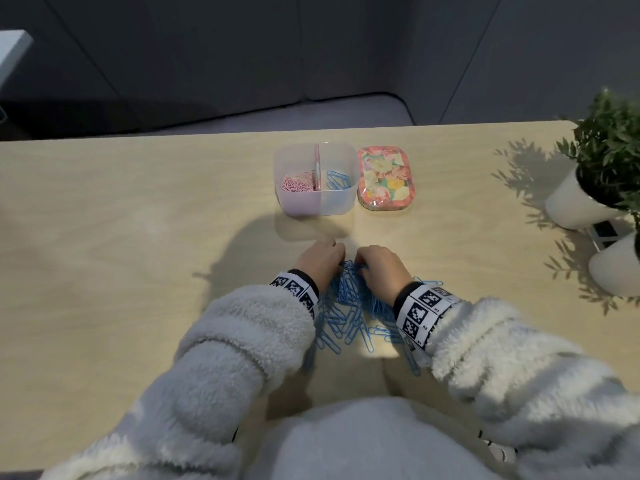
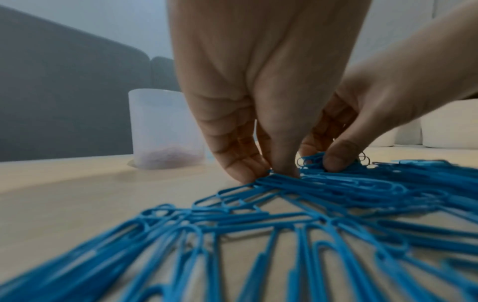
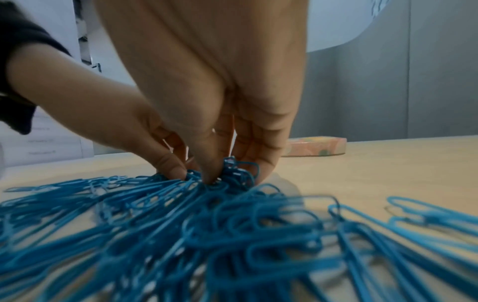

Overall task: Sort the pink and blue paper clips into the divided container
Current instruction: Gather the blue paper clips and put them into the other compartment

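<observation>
A pile of blue paper clips point(image 1: 348, 308) lies on the table between my wrists. My left hand point(image 1: 322, 263) and right hand point(image 1: 377, 266) meet at its far end, fingers curled down. In the left wrist view my left hand point(image 2: 269, 173) pinches a bunch of blue clips point(image 2: 323, 188) against the table. In the right wrist view my right hand point(image 3: 227, 177) pinches a tangled clump of clips point(image 3: 238, 173). Beyond the hands stands the translucent divided container point(image 1: 313, 202), with pink clips point(image 1: 298, 185) in its left half and a few blue clips point(image 1: 337, 181) in its right half.
A floral lid point(image 1: 384, 176) lies just right of the container. Two white plant pots point(image 1: 581, 202) point(image 1: 616, 268) stand at the table's right edge. Bare wooden tabletop point(image 1: 121, 220) spreads out to the left. A dark sofa sits behind the table.
</observation>
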### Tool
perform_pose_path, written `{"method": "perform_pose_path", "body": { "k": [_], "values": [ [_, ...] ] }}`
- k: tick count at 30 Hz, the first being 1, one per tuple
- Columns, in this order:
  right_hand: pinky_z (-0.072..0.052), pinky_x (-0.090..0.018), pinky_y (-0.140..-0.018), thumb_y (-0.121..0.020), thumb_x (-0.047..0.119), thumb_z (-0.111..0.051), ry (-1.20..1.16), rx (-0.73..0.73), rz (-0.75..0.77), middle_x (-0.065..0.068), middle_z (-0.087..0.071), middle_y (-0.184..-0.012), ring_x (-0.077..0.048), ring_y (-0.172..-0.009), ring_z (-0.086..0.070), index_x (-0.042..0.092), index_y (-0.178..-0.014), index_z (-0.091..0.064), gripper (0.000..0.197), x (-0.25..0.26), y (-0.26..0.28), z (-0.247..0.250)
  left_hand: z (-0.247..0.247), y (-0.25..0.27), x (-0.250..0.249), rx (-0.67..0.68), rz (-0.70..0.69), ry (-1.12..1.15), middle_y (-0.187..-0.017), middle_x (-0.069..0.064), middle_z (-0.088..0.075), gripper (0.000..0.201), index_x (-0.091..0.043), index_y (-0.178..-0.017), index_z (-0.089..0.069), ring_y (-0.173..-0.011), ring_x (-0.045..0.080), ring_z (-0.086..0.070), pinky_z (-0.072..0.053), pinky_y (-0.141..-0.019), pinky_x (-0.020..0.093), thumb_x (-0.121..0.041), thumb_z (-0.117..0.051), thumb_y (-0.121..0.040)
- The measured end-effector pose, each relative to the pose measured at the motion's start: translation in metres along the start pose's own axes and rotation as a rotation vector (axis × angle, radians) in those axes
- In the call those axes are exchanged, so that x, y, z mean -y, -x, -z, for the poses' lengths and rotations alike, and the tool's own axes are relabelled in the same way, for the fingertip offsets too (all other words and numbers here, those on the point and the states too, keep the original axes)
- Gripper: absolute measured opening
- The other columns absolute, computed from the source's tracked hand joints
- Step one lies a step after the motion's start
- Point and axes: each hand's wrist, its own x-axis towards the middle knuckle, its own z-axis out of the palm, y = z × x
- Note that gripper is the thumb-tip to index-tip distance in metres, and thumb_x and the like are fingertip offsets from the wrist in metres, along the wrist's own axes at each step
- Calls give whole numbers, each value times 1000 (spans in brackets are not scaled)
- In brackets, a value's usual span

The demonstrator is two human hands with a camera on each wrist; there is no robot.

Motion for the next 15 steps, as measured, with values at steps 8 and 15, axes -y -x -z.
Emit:
{"method": "perform_pose_path", "body": {
  "k": [8, 15],
  "values": [
    [-37, -24, -58, -80, 6, -66, -347, -55, -28, -3, -53, -65, -12, -60, -51, 20, -62, -47, 30, 5, -29, 66, 5, 4, 2, 60, -15, -211, -116, 19, -54, 21, 2, -111, -52, -109, 35, -54, -45, -81, 45, -7, -45, -93],
    [-36, -1, -44, -78, 8, -70, -433, -254, -80, -1, -55, -71, 0, -54, -52, 4, -88, -66, 11, 41, -95, 116, 13, 7, -4, 65, -15, -236, -116, 18, -56, 21, 2, -111, -52, -107, 35, -57, -46, -82, 42, -8, -44, -94]
  ]
}}
